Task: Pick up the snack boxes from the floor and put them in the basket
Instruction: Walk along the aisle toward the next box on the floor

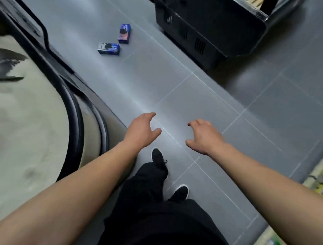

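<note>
While both bare forearms reach forward over the grey tiled floor [203, 98], neither hand holds anything; the left hand [141, 130] hangs palm down with its fingers loosely curled and thumb apart, and the right hand [204, 135] mirrors it, fingers relaxed and slightly bent. Two blue snack boxes lie on the floor well ahead of the hands and to the left (both lying flat, printed faces up); the nearer snack box [108, 49] lies crosswise, and the farther snack box [124, 33] sits just beside it, pointing away, the two close but apart. Below the hands, black trousers [148, 204] and two black shoes show, the left shoe [158, 157] stepped ahead of the right shoe [180, 192]. A black cabinet [206, 32] with vent slots stands at the upper right; a curved dark-rimmed counter [28, 128] fills the left side. No basket can be made out.
</note>
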The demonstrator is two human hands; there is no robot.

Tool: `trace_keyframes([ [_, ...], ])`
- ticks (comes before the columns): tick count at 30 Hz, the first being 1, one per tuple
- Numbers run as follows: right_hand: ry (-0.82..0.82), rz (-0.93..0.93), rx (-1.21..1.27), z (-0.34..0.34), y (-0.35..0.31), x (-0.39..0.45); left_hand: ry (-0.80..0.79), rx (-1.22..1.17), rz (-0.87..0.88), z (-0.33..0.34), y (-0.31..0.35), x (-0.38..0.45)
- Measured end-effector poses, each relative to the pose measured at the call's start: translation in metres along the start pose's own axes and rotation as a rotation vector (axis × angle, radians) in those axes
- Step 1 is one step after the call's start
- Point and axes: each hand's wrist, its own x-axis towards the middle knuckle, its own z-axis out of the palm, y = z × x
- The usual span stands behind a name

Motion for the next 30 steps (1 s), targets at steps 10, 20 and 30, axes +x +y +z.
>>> trace_keyframes([
  [10,-0.068,-0.152,-0.135,-0.133,-0.083,0.22,0.096,-0.128,-0.217,-0.107,-0.042,0.171],
  [20,-0.083,-0.277,-0.186,-0.253,-0.145,0.421,0.157,-0.165,-0.347,-0.222,-0.063,0.344],
  [30,-0.161,-0.419,-0.33,-0.37,-0.171,0.641,0.256,-0.267,-0.549,-0.303,-0.064,0.528],
])
